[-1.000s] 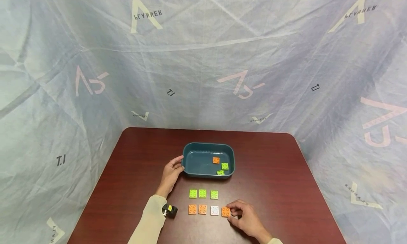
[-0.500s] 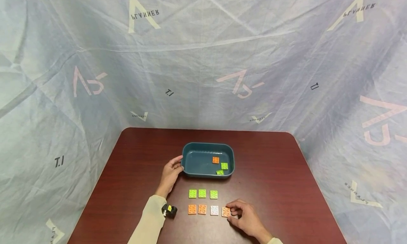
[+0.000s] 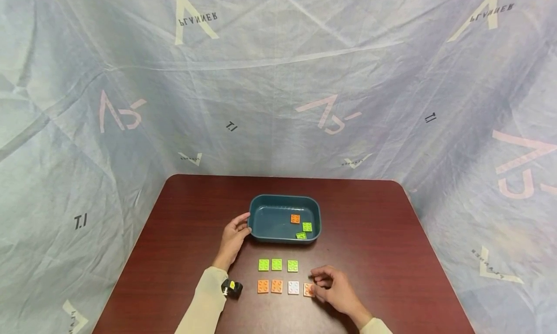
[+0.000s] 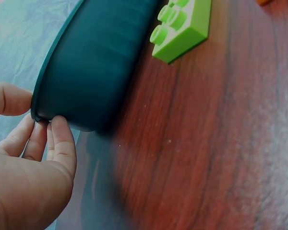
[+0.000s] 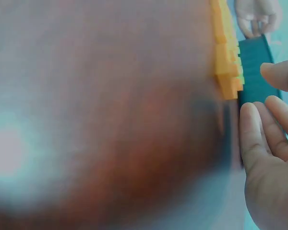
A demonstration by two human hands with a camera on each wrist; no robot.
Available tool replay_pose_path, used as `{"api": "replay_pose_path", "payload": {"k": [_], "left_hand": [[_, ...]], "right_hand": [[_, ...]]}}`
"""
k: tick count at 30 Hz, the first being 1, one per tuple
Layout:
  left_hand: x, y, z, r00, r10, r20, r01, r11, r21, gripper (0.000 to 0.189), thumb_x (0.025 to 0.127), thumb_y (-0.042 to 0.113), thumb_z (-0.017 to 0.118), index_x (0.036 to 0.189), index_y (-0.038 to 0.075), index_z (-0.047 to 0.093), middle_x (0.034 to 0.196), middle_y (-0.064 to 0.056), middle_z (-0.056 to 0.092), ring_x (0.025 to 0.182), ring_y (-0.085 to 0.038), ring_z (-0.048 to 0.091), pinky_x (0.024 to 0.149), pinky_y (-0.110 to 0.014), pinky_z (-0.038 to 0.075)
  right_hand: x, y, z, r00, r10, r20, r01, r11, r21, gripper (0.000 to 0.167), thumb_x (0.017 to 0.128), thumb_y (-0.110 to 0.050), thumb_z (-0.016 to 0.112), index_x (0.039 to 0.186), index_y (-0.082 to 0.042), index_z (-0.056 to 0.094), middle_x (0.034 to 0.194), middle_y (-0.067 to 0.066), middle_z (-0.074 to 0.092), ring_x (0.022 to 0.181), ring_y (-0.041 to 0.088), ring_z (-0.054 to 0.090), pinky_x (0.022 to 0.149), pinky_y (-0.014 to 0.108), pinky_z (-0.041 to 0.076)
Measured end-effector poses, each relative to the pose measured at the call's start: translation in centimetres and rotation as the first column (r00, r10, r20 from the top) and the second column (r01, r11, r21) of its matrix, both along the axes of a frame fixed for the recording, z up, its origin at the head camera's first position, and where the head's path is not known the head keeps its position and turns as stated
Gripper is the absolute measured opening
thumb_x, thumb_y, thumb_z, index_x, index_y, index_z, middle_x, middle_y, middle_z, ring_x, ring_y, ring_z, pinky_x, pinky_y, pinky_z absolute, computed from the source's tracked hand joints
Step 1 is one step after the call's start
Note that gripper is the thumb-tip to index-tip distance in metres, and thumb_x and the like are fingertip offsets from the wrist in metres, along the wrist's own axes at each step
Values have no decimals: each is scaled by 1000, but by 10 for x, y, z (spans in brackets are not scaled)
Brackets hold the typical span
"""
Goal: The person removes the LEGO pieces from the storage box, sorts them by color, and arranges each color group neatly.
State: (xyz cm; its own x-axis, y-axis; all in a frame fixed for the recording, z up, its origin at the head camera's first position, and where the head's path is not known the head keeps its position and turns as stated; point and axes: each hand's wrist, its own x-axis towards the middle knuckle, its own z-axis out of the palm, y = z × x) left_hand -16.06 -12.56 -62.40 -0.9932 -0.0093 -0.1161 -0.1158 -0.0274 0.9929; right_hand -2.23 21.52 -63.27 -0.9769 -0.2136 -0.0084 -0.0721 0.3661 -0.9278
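Observation:
My left hand holds the left rim of a dark teal tray, thumb and fingers at its edge, seen close in the left wrist view. Inside the tray lie an orange toy brick and two green bricks. My right hand hovers by an orange brick at the right end of the near row; its thumb overlaps that brick in the head view. The right wrist view shows these fingers spread apart, with nothing between them. Left of that brick sit a white brick and two orange bricks.
Behind the near row stand three green bricks, one set slightly apart to the right. The dark red wooden table has rounded far corners. Printed grey cloth hangs around its back and sides.
My right hand's fingers have come off the orange brick at the row's right end and shifted up and slightly right. That brick stays in place. The left hand has not moved.

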Motion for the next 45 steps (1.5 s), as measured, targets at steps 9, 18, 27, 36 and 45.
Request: {"api": "replay_pose_path", "payload": {"k": [9,18,27,36,45], "left_hand": [[0,-1,-2,1000,3,-4,-3,1000,17,56,95,-7,66,150,4,59,146,-23,55,124,-40,59,86,-25,53],[0,1,0,1000,7,-7,-7,1000,12,56,96,-9,63,151,3,57,147,-25,54,126,-43,57,89,-31,54],[0,1,-1,1000,9,-12,-9,1000,14,57,95,-8,64,150,3,58,147,-26,54,124,-41,58,86,-27,53],[0,1,-1,1000,8,3,-8,1000,11,55,96,-6,65,150,5,59,147,-24,54,122,-38,59,86,-32,52],[1,2,-2,1000,12,-3,-12,1000,-4,56,96,-5,65,151,5,58,147,-23,55,122,-37,59,85,-33,52]], "right_hand": [[-17,-3,26,996,-25,-91,18,997,-76,34,84,5,83,116,8,72,109,25,73,92,28,75,81,27,63],[-44,-4,47,984,-73,-163,65,996,-55,32,84,3,85,113,-2,76,107,22,75,90,27,77,80,31,64],[-79,-6,67,980,-67,-188,74,997,30,34,85,-3,86,117,-4,76,106,14,77,91,19,77,83,30,63],[-121,-16,76,986,-18,-165,43,987,153,29,89,-12,85,116,-12,77,113,12,78,93,17,76,83,28,61],[-154,-30,73,993,12,-116,17,970,243,29,91,-10,82,119,-8,77,111,13,78,96,21,74,84,41,62]]}}
